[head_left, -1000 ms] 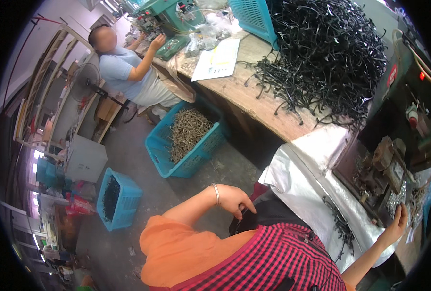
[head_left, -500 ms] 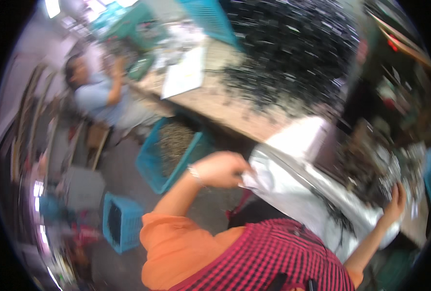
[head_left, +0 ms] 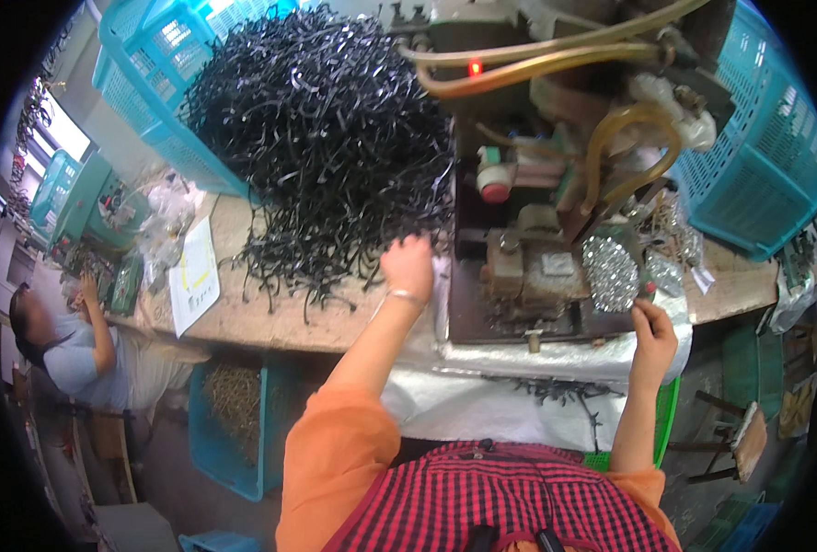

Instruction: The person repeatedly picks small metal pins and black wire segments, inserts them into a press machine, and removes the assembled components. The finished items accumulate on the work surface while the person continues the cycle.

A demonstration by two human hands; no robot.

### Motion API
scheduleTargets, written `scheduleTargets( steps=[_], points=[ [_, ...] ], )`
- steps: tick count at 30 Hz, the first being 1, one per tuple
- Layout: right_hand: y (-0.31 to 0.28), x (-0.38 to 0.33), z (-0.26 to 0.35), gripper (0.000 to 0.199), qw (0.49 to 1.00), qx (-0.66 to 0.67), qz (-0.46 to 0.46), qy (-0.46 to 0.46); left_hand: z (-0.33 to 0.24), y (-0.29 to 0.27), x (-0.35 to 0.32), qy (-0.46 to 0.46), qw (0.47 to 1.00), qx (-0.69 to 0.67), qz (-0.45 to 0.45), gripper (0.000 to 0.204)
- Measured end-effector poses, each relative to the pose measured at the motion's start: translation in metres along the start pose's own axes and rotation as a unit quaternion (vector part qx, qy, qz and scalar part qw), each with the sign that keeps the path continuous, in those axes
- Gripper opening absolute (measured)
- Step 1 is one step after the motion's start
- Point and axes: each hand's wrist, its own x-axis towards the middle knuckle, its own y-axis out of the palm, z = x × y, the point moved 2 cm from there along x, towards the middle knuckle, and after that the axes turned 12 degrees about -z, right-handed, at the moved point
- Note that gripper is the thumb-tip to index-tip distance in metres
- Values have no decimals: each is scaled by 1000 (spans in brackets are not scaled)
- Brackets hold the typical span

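At the near right edge of a large heap of thin black curved strips (head_left: 335,138), my left hand (head_left: 408,270) touches the strips with its fingers bent and bunched; what they hold, if anything, is hidden. My right hand (head_left: 655,333) is closed in a pinch beside a pile of small shiny silver pieces (head_left: 611,274); whatever is between its fingertips is too small to name. Between my hands stands a bench machine with a metal block (head_left: 537,276). A white sheet (head_left: 482,409) hangs from the bench over my lap, with a few black strips on it.
Amber tubes (head_left: 537,69) arch over the machine, near a red button (head_left: 494,191). Blue baskets (head_left: 758,156) flank the work on the bench. A paper sheet (head_left: 194,281) lies left. Below stands a blue crate (head_left: 215,451); another person (head_left: 77,345) sits far left.
My view has swung round to the machine. My left hand has let go of the white sheet's edge and reached the black strips. My right hand has moved to the silver pieces.
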Motion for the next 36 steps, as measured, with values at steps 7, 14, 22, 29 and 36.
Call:
scheduleTargets(
  steps=[7, 14, 22, 29, 36],
  points=[
    [19, -11, 63, 16, 990, 86, 101, -41, 41, -53, -14, 34, 971, -228, -57, 17],
    [105, -6, 96, 16, 976, 129, 116, -132, 31, -120, -10, -248, 749, -609, -89, 13],
    [114, -20, 102, 47, 934, 312, 165, 60, -50, -220, 41, 19, 646, -724, -242, 21],
    [112, -19, 106, 52, 926, 325, 168, 99, -52, -198, 54, 55, 641, -713, -279, 24],
    [83, -27, 132, 45, 957, 224, 186, 9, -55, -204, 26, 69, 630, -745, -210, 25]
  ],
)
